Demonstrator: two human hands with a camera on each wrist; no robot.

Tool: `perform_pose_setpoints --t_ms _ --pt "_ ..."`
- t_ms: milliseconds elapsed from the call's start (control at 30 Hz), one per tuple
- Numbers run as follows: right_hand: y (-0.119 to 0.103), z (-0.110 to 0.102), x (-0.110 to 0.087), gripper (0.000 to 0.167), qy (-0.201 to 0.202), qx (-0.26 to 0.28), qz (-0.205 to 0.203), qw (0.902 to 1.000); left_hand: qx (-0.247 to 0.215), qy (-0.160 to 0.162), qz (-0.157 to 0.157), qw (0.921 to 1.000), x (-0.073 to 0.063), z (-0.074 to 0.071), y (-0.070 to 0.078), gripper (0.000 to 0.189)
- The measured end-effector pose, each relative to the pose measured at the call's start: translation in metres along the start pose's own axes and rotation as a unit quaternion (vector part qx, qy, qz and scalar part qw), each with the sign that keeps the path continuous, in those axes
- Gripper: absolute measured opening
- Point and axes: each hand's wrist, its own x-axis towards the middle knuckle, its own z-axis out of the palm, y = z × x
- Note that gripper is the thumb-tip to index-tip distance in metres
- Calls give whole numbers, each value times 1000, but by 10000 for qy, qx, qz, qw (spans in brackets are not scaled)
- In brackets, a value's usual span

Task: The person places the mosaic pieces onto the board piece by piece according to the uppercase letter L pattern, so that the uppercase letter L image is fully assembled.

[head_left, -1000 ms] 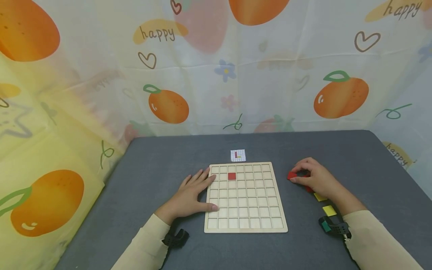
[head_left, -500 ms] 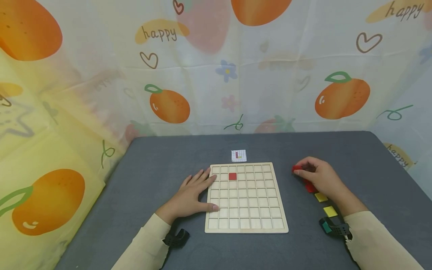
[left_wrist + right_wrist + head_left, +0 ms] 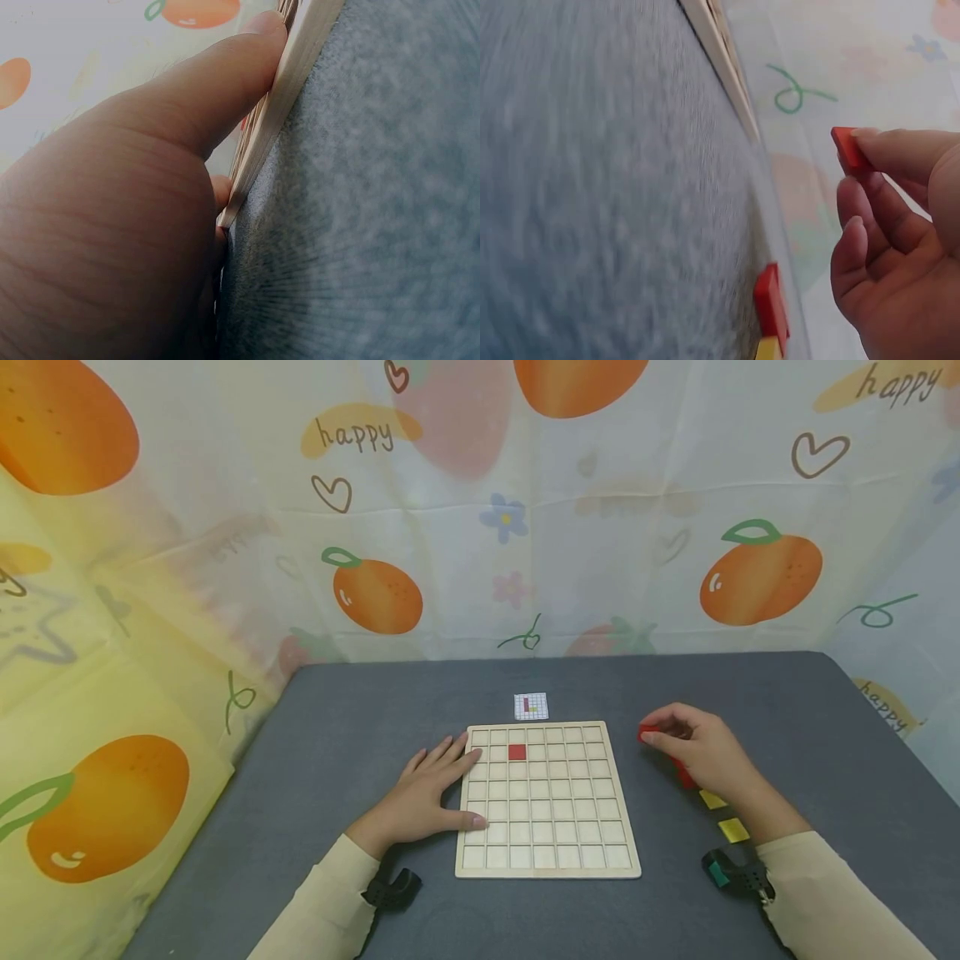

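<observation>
Between the thumb and fingers of my right hand (image 3: 708,752) is a small square red tile (image 3: 849,146), pinched and raised off the table in the right wrist view. My left hand (image 3: 420,793) lies spread along the left edge of a wooden grid board (image 3: 551,811), its thumb and fingertips on the rim. One red tile (image 3: 517,752) sits in a cell of the second row from the top, in the third column. Below my right hand, more red tiles (image 3: 686,777) show on the table, partly hidden by the hand.
Two yellow tiles (image 3: 733,830) lie beside my right wrist. A small printed grid card (image 3: 531,706) is just behind the board. The grey table (image 3: 375,702) ends at a fruit-patterned cloth (image 3: 450,568) hanging behind it.
My right hand has lifted a red tile from the row on the right and now shifts slightly left with it. The left hand stays still on the board.
</observation>
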Motion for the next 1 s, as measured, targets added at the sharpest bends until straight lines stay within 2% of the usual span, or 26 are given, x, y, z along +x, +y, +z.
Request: perform_pose_setpoints --t_ms 733,1000 --pt "-38 32 5 14 -498 770 -339 9952 44 54 -25 10000 0 -1 2 109" --pt "-51 46 10 14 -615 855 -393 9937 57 32 -38 10000 0 -1 3 110"
